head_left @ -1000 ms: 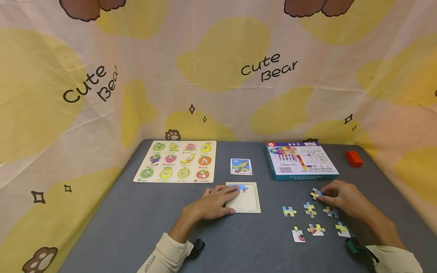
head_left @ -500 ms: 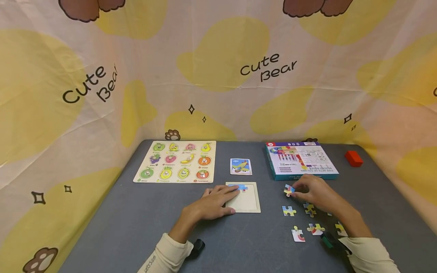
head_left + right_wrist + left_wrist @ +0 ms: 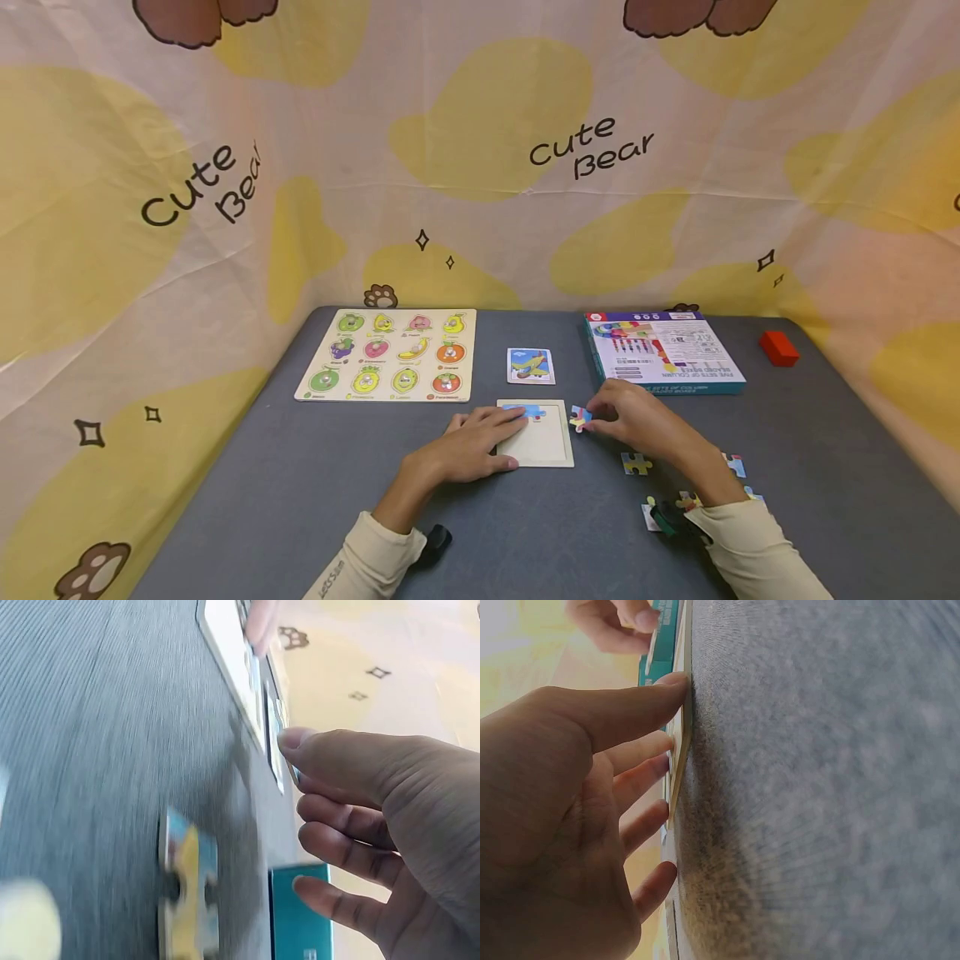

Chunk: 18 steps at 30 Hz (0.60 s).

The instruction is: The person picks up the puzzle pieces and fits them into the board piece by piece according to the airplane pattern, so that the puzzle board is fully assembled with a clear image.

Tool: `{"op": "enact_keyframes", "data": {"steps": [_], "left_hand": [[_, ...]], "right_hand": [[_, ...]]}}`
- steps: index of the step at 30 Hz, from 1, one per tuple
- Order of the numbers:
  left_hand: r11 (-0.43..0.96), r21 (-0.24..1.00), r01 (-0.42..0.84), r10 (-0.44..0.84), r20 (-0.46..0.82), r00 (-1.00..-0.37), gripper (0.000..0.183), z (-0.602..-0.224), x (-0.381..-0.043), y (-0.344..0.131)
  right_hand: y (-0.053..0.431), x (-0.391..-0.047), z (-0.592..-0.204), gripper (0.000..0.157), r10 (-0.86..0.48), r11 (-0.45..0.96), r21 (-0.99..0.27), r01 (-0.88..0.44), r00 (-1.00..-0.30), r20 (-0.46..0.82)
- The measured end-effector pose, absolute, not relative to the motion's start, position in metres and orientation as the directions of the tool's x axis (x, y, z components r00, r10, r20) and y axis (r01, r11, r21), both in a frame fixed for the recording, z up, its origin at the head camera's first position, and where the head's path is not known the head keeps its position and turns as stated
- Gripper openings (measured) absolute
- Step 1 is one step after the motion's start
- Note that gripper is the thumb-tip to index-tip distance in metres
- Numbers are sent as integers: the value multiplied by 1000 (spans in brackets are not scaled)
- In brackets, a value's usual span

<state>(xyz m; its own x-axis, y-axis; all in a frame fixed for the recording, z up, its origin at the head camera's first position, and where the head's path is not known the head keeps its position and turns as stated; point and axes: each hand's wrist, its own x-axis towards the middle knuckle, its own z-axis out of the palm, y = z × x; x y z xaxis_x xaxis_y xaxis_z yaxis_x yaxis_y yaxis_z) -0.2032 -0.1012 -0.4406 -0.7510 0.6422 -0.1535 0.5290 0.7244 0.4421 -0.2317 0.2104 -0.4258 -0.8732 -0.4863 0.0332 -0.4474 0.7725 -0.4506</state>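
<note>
A jigsaw piece [image 3: 579,418] in blue, yellow and red is pinched between thumb and fingertips of my right hand [image 3: 641,421], just off the right edge of the puzzle tray [image 3: 546,446]. My left hand [image 3: 465,443] lies across that tray's left side with spread fingers, pressing it to the table. Blue joined pieces [image 3: 534,412] fill part of the tray's top edge, partly under the left fingers. Behind the tray lies a picture card [image 3: 530,367] of a yellow airplane. In the right wrist view, a loose piece [image 3: 191,889] lies below my right hand.
Several loose pieces lie at the right, such as one piece [image 3: 637,463] near the tray; my right forearm covers some. A teal-edged box [image 3: 667,358] stands behind the right hand, a red block [image 3: 779,348] beyond it. A fruit board [image 3: 390,354] sits back left.
My right hand has carried the jigsaw piece leftward from above the loose pieces to beside the tray. The left hand has stayed on the tray.
</note>
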Motion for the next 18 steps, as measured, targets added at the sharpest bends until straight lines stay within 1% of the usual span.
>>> {"op": "enact_keyframes", "data": {"steps": [12,18], "left_hand": [[727,437,529,640,-154,-753,68,-440,-202,-101],[727,436,530,640,-153,-753,67,-440,-202,-101]], "right_hand": [[183,-239,-435,19,-529,738,-464,-490,-847,53],[175,-244,-440,18,-515,746,-472,-470,-857,39]]}}
